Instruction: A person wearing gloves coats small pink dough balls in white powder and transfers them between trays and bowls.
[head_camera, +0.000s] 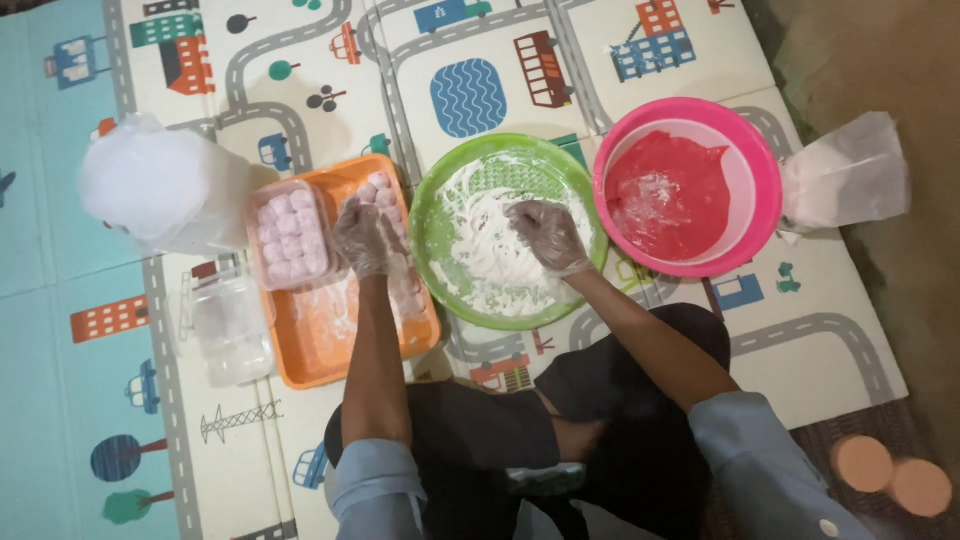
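Observation:
My left hand (364, 236), in a thin clear glove, hovers over the orange tray (320, 368), beside a row of pink floured balls (382, 194) at the tray's far end. Whether it holds a ball I cannot tell. My right hand (548, 235), also gloved, rests fingers-down in the white flour of the green bowl (432, 200). A clear plastic box (290, 236) packed with several pink balls sits on the tray's left side. To the right stands a pink bowl (760, 160) with red dough (668, 195) inside.
A bundle of clear plastic bags (160, 185) lies far left. An empty clear box (232, 330) sits left of the tray. Another plastic bag (850, 172) lies right of the pink bowl. All rests on a road-pattern play mat (820, 350). Two round orange discs (890, 475) lie bottom right.

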